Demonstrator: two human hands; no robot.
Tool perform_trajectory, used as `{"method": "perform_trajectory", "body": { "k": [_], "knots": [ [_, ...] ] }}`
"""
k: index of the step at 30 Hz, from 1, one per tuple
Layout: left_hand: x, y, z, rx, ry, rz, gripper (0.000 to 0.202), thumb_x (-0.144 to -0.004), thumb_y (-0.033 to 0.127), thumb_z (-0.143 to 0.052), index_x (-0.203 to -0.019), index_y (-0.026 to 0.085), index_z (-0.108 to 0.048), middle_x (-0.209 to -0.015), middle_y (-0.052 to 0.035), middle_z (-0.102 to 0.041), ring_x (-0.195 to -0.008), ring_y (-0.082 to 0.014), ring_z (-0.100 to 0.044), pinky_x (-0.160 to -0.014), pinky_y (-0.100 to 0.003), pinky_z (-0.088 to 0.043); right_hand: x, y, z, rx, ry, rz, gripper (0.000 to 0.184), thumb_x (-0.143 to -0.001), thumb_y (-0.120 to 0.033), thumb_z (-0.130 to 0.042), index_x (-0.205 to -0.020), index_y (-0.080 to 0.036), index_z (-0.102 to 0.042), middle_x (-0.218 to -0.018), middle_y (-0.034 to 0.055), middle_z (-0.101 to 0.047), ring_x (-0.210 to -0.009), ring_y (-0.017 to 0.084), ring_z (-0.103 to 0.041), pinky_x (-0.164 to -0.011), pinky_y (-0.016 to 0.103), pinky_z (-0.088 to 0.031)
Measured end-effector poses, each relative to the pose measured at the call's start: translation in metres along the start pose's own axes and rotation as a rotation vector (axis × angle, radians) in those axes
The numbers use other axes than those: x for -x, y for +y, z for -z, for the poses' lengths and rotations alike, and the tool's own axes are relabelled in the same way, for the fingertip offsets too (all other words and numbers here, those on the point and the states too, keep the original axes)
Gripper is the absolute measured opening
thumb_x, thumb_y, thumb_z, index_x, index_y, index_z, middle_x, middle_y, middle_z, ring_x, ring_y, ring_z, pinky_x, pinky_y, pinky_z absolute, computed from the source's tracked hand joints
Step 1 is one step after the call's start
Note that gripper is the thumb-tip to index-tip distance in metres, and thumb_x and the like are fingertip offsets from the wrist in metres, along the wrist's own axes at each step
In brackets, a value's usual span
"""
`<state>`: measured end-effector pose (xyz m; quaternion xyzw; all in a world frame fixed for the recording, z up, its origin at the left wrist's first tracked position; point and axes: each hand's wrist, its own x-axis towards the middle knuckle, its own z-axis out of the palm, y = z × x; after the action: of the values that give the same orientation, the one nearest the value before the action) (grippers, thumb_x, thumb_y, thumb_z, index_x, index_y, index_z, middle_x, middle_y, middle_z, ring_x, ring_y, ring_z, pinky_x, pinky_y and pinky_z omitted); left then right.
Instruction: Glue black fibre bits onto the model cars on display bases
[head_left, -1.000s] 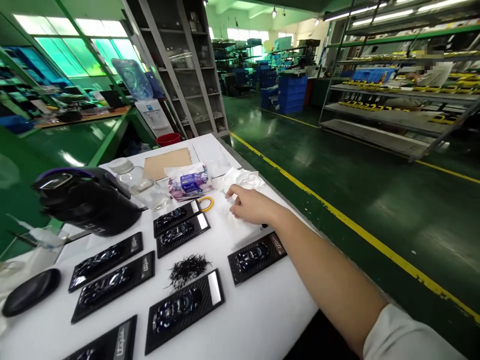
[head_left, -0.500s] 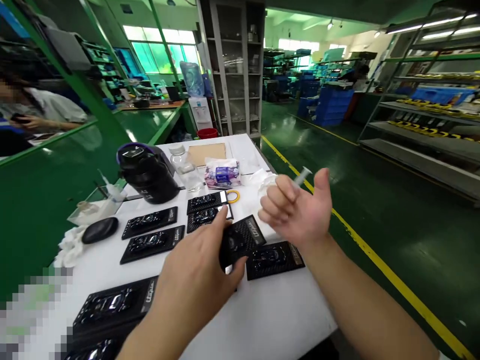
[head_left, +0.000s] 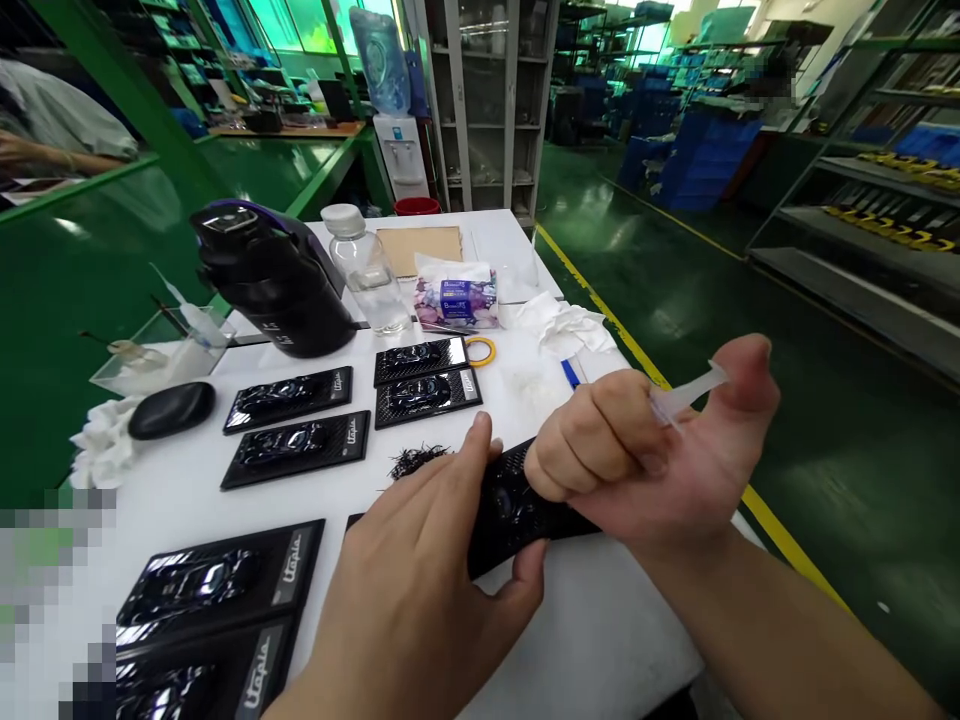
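Note:
My left hand (head_left: 427, 590) grips a black carbon-pattern card with a glossy dark car shape (head_left: 517, 510), held just above the white table (head_left: 600, 640). My right hand (head_left: 652, 460) is closed around a small clear plastic syringe (head_left: 686, 392), whose end sticks out between fingers and thumb. The right hand hovers right over the far end of the held card. Several more black cards (head_left: 427, 360) lie in rows on the table, and a small heap of dark thin shavings (head_left: 416, 460) lies between them.
A black and purple jug (head_left: 270, 280), a clear bottle (head_left: 364, 265), a tissue pack (head_left: 456, 298), a yellow tape ring (head_left: 480, 350), crumpled white tissue (head_left: 562, 322) and a black oval pad (head_left: 171, 410) stand on the table. Another person's sleeve (head_left: 52, 125) shows far left. Green floor lies to the right.
My right hand lifted the syringe from the table and closed around it. My left hand came in, took one card and raised it toward the right hand. The view swung left and down.

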<state>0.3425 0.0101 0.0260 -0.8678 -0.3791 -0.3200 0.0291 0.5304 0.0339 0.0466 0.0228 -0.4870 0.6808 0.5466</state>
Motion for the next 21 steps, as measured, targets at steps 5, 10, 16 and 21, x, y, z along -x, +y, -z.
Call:
{"method": "perform_trajectory", "body": {
  "k": [5, 10, 16, 21],
  "knots": [
    [0.002, 0.001, 0.000, -0.010, 0.016, -0.006, 0.067, -0.082, 0.032, -0.064, -0.140, 0.005, -0.045, -0.113, -0.0161, -0.071, -0.097, -0.0250, -0.070, -0.087, -0.037, -0.059, -0.002, 0.006, 0.002, 0.013, -0.017, 0.021, 0.070, -0.088, -0.081, -0.025, -0.055, -0.018, -0.028, -0.046, -0.0030, -0.024, -0.044, 0.009, -0.027, -0.050, 0.027, -0.029],
    [0.000, 0.000, -0.001, -0.028, 0.001, -0.007, 0.064, -0.083, 0.032, -0.063, -0.138, 0.004, -0.047, -0.113, -0.0185, -0.071, -0.093, -0.0262, -0.071, -0.082, -0.037, -0.061, -0.003, 0.010, 0.001, 0.045, 0.032, 0.031, 0.068, -0.091, -0.076, -0.026, -0.055, -0.018, -0.028, -0.045, -0.0029, -0.024, -0.044, 0.009, -0.026, -0.049, 0.026, -0.028],
    [-0.001, -0.001, -0.002, -0.018, -0.010, 0.010, 0.062, -0.083, 0.034, -0.063, -0.136, 0.007, -0.048, -0.110, -0.0174, -0.072, -0.089, -0.0268, -0.072, -0.074, -0.037, -0.061, -0.003, 0.012, 0.000, 0.044, 0.060, 0.046, 0.069, -0.091, -0.075, -0.026, -0.053, -0.018, -0.027, -0.045, -0.0031, -0.023, -0.043, 0.008, -0.026, -0.049, 0.025, -0.028],
    [0.001, -0.002, -0.002, -0.011, -0.025, 0.021, 0.063, -0.083, 0.035, -0.063, -0.138, 0.009, -0.046, -0.110, -0.0159, -0.072, -0.089, -0.0268, -0.072, -0.074, -0.037, -0.061, -0.003, 0.013, 0.002, 0.045, 0.056, 0.045, 0.069, -0.091, -0.075, -0.026, -0.053, -0.018, -0.028, -0.044, -0.0033, -0.023, -0.043, 0.008, -0.026, -0.049, 0.025, -0.028]
  ]
}}
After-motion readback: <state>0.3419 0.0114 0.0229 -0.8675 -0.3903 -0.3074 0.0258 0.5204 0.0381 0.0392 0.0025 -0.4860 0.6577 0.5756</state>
